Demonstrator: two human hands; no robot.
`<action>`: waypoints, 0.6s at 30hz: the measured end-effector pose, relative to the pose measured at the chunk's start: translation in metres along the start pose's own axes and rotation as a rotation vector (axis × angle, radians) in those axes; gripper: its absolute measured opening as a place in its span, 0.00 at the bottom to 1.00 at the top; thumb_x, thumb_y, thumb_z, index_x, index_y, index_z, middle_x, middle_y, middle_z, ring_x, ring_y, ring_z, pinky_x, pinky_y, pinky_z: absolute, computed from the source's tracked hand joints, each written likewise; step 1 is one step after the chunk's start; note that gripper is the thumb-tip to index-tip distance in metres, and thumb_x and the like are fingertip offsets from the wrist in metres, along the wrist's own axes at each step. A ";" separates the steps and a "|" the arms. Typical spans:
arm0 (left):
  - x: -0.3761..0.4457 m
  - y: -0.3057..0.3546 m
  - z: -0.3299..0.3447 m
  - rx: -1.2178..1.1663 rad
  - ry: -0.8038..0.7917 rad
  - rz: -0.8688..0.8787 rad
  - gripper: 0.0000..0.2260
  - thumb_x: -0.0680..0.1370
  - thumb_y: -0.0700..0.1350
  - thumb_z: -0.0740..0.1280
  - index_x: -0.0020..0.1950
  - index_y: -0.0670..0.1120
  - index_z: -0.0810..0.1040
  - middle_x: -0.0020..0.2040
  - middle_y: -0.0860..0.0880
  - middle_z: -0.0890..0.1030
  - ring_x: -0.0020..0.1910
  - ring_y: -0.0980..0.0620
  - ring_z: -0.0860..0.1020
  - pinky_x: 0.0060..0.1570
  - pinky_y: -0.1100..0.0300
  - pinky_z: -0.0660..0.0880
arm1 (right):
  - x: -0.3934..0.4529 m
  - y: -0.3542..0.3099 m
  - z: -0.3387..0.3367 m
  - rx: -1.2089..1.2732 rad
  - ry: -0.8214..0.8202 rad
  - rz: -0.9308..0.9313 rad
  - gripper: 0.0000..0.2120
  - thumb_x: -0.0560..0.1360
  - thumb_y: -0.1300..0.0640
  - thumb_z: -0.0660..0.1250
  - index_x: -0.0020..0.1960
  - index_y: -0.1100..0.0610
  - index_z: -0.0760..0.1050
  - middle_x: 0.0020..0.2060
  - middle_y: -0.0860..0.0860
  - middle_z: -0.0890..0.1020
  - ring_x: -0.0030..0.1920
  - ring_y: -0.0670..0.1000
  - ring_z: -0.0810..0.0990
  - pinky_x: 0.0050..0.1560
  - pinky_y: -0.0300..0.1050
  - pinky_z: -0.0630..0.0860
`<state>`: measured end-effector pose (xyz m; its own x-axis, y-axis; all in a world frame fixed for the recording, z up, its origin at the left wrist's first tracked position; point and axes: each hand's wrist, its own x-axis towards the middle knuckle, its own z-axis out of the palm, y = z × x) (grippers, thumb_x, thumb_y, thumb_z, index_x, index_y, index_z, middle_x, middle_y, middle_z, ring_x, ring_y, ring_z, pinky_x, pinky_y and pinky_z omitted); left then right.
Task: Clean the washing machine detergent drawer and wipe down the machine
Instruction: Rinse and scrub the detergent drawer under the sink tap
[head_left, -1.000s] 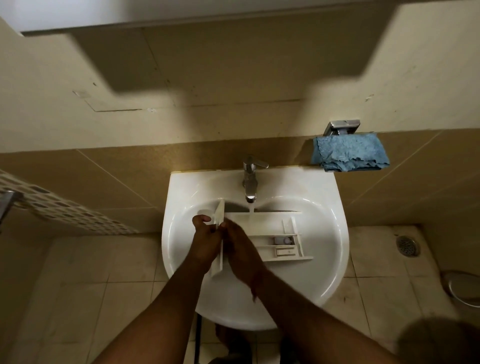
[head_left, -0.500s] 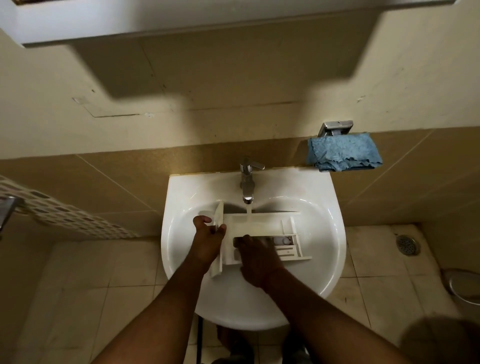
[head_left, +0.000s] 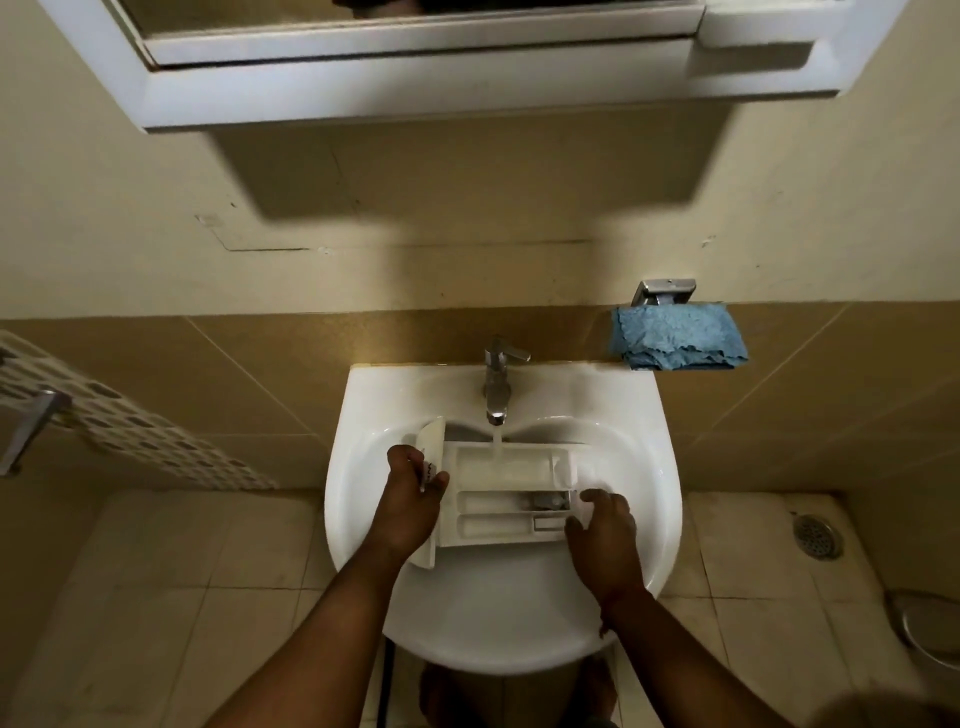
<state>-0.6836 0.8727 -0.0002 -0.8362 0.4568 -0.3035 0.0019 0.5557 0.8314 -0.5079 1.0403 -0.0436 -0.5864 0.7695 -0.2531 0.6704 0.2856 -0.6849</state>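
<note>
The white detergent drawer (head_left: 506, 470) lies across the white sink (head_left: 644, 415) with its compartments facing up. Water runs from the steel tap (head_left: 496, 382) into its rear compartment. My left hand (head_left: 413, 499) grips the drawer's front panel at the left end. At the right end my right hand (head_left: 602, 535) holds the drawer, its fingers curled over the edge. A blue cloth (head_left: 678, 338) hangs from a metal holder on the wall, right of the tap.
A white cabinet (head_left: 415, 73) juts out overhead. A perforated white rack (head_left: 130, 431) and metal bar stand at the left. The tiled floor has a drain (head_left: 816, 536) to the right and a round metal object (head_left: 930, 629) at the right edge.
My right hand has moved from the left end across the drawer to its right end. The left hand keeps its hold on the front panel. The view tilted up toward the cabinet.
</note>
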 end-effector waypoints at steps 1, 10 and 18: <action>-0.004 0.002 0.000 0.010 0.016 0.009 0.12 0.79 0.37 0.65 0.53 0.45 0.61 0.44 0.47 0.71 0.42 0.53 0.72 0.44 0.68 0.70 | 0.004 0.000 -0.004 0.040 -0.029 0.041 0.20 0.75 0.62 0.69 0.65 0.62 0.72 0.63 0.60 0.73 0.64 0.60 0.72 0.68 0.51 0.66; -0.037 0.013 -0.019 -0.176 0.225 -0.069 0.12 0.80 0.40 0.65 0.55 0.49 0.61 0.51 0.46 0.72 0.46 0.49 0.74 0.47 0.51 0.72 | 0.033 -0.005 -0.014 0.432 -0.488 0.361 0.23 0.78 0.54 0.67 0.71 0.58 0.67 0.61 0.57 0.76 0.63 0.59 0.74 0.67 0.54 0.71; -0.060 0.017 -0.019 -0.322 0.368 -0.215 0.09 0.81 0.44 0.63 0.55 0.54 0.64 0.54 0.48 0.78 0.48 0.46 0.78 0.45 0.48 0.74 | 0.032 -0.018 -0.014 0.615 -0.359 0.246 0.10 0.76 0.65 0.64 0.56 0.58 0.75 0.51 0.58 0.80 0.49 0.56 0.80 0.55 0.52 0.78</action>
<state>-0.6442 0.8414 0.0413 -0.9364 0.0506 -0.3472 -0.3103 0.3423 0.8868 -0.5321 1.0676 -0.0302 -0.6356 0.5060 -0.5830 0.4880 -0.3218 -0.8114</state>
